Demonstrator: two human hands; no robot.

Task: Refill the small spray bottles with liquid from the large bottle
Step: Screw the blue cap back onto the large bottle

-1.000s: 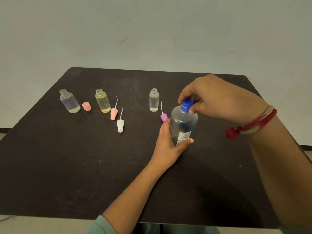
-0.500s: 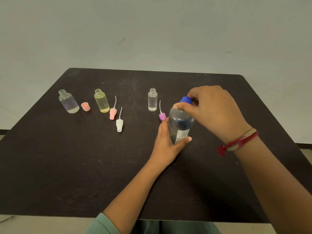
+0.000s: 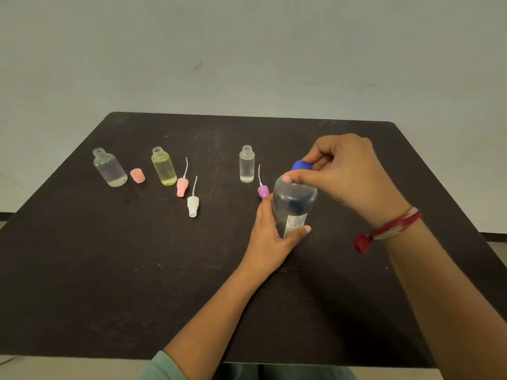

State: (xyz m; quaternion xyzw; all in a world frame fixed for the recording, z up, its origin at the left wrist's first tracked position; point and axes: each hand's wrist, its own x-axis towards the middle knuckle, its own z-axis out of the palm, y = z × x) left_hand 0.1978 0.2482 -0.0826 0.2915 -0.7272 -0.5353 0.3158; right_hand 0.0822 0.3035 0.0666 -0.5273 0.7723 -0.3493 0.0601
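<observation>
The large clear bottle [image 3: 293,204] stands on the dark table [image 3: 109,270], right of centre. My left hand [image 3: 270,238] grips its lower body from the left. From above and the right, my right hand [image 3: 345,174] pinches its blue cap [image 3: 301,165]. Three small open bottles stand in a row further back: a clear round one [image 3: 109,168] at the left, a yellow one [image 3: 164,167], and a narrow clear one [image 3: 247,164]. Loose spray heads lie near them: pink [image 3: 182,186], white [image 3: 193,205] and purple [image 3: 262,191].
A small pink cap [image 3: 137,175] stands between the two left bottles. The table's front edge runs near the bottom of the view, its far edge against a pale wall. A red thread band [image 3: 384,231] circles my right wrist.
My right hand has turned on the blue cap, its wrist swinging lower and closer to me. The large bottle and my left hand stay in place.
</observation>
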